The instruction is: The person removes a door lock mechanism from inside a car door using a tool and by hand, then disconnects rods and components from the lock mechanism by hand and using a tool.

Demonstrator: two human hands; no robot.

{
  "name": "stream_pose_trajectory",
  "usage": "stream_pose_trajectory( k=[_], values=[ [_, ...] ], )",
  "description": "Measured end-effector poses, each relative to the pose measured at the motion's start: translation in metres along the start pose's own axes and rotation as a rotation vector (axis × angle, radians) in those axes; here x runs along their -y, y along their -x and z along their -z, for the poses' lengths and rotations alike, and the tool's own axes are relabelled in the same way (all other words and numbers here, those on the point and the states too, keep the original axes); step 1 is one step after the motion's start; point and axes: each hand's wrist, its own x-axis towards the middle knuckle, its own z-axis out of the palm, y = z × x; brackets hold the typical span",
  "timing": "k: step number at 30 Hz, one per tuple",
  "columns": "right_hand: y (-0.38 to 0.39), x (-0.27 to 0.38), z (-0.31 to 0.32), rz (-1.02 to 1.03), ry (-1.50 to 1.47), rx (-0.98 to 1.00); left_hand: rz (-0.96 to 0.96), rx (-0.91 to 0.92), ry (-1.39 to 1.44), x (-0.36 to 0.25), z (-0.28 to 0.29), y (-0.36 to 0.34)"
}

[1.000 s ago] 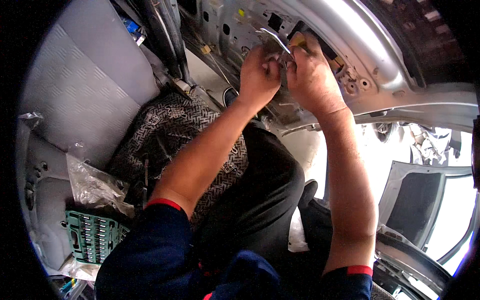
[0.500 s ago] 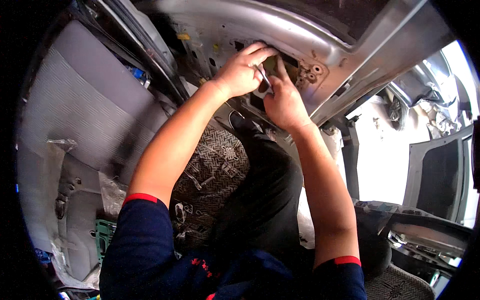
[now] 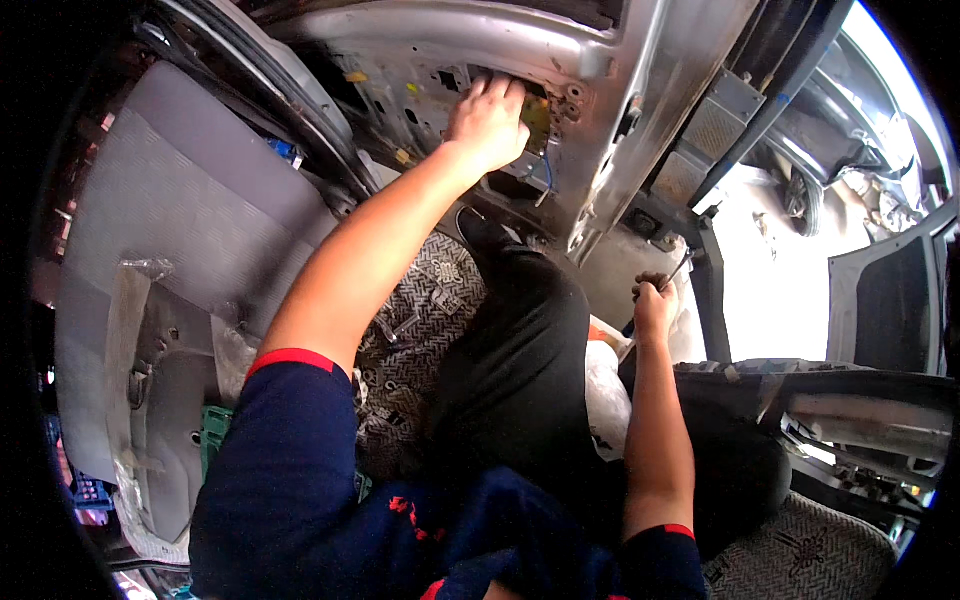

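Left hand (image 3: 487,125): raised to the opening (image 3: 538,118) in the bare metal door (image 3: 590,65); fingers bent and slightly parted, tips out of sight inside the opening; whether they gripped anything could not be told. Blue wire (image 3: 549,173): hung just below the opening. Right hand (image 3: 654,306): lower, well apart from the left; fingers curled closed around a thin tool (image 3: 681,266), its end slanting up and rightward. Patterned mat (image 3: 425,275): lay beside the person's leg.
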Motion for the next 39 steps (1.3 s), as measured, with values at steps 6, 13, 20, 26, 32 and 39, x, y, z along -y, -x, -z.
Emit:
stream_pose_trajectory(
  k=[6,13,20,26,32,39],
  values=[
    [0.003,-0.037,-0.001,-0.173,-0.138,0.103,0.047,0.317,-0.139,-0.034,0.012,0.003],
    [0.001,-0.059,0.008,-0.235,-0.121,0.096,0.231,0.331,-0.131,-0.043,-0.004,-0.013],
    [0.000,-0.064,0.009,-0.283,-0.159,0.106,0.272,0.369,0.069,-0.033,0.033,-0.012],
    [0.004,-0.048,0.005,-0.270,-0.172,0.117,0.213,0.316,0.037,-0.014,0.025,-0.028],
    [0.003,-0.051,0.010,-0.310,-0.177,0.133,0.197,0.182,0.068,0.015,-0.007,-0.029],
    [-0.001,-0.034,0.006,-0.328,-0.188,0.067,0.118,-0.086,0.452,0.035,-0.017,-0.021]
  ],
)
